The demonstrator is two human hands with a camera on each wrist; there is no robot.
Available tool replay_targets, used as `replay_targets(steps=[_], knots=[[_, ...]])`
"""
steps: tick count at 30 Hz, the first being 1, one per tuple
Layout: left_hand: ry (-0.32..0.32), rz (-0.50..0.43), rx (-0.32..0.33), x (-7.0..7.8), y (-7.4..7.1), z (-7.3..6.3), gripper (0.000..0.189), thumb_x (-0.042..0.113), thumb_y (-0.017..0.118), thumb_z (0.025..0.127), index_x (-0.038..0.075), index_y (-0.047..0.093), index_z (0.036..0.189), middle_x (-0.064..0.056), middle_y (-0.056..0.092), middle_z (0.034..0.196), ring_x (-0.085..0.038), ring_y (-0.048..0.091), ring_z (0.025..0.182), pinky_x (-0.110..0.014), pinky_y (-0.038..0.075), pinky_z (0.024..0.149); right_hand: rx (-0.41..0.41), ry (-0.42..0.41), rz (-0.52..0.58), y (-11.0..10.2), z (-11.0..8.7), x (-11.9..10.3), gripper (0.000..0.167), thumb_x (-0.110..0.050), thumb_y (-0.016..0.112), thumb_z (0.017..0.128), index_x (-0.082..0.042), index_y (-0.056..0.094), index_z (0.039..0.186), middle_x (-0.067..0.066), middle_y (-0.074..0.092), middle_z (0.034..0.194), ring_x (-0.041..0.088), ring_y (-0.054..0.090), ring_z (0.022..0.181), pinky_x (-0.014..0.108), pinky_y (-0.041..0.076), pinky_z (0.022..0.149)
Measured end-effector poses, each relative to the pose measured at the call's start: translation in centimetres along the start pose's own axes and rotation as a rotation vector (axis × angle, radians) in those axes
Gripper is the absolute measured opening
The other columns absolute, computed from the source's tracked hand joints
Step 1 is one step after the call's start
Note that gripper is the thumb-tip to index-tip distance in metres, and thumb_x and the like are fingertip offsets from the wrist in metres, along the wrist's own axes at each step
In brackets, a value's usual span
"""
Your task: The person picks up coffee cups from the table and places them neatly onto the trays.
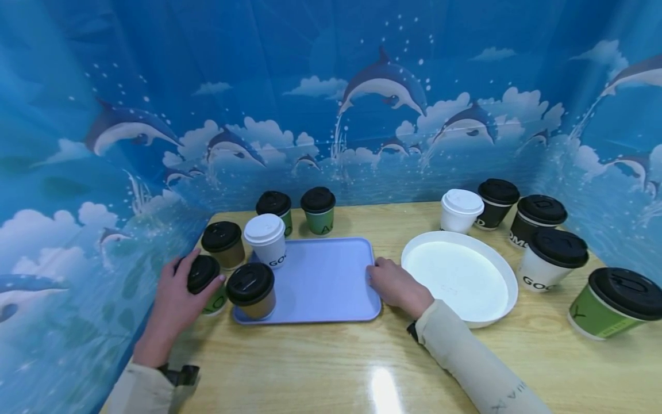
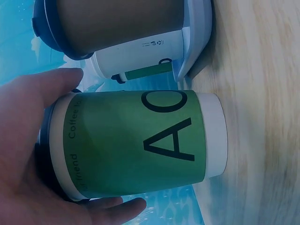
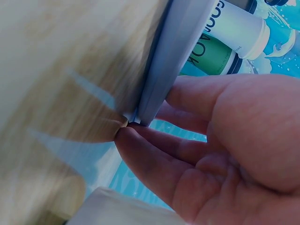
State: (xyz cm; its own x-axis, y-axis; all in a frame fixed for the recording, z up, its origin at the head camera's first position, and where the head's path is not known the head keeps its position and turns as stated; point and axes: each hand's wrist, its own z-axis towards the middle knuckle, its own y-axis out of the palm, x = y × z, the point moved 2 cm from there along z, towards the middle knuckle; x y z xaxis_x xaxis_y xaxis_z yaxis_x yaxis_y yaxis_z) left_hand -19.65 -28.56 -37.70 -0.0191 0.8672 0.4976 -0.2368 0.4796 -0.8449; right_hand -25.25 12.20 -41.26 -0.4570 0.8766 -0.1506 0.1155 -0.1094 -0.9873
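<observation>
My left hand (image 1: 178, 293) spans the black lid of a green paper cup (image 2: 136, 140), thumb on one side and fingers on the other. That cup stands left of a lilac tray (image 1: 326, 282), and its lettering shows in the left wrist view. My right hand (image 1: 398, 284) pinches the tray's right edge; in the right wrist view its thumb is above the rim and its fingertips (image 3: 129, 133) are low by the table. On the tray's left part stand a white-lidded white cup (image 1: 266, 241) and a black-lidded brown cup (image 1: 251, 290).
Another brown cup (image 1: 224, 244) stands behind my left hand. Two green cups (image 1: 319, 213) stand behind the tray. A round white dish (image 1: 460, 276) lies to the right, with several lidded cups beyond it, and a green cup (image 1: 612, 305) at far right. A dolphin-print curtain (image 1: 320, 103) encloses the wooden table.
</observation>
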Motion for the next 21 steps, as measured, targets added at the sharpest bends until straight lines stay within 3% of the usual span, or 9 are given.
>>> replay_targets(steps=[21], knots=[[-0.013, 0.008, 0.029, 0.31, -0.02, -0.21, 0.089, 0.052, 0.067, 0.097, 0.004, 0.029, 0.162, -0.043, 0.024, 0.151, -0.061, 0.034, 0.131, -0.075, 0.037, 0.097, 0.011, 0.004, 0.033, -0.07, -0.08, 0.01, 0.026, -0.011, 0.055, 0.107, 0.005, 0.067, 0.122, 0.028, 0.062, 0.119, 0.039, 0.066, 0.105, 0.05, 0.057, 0.088]])
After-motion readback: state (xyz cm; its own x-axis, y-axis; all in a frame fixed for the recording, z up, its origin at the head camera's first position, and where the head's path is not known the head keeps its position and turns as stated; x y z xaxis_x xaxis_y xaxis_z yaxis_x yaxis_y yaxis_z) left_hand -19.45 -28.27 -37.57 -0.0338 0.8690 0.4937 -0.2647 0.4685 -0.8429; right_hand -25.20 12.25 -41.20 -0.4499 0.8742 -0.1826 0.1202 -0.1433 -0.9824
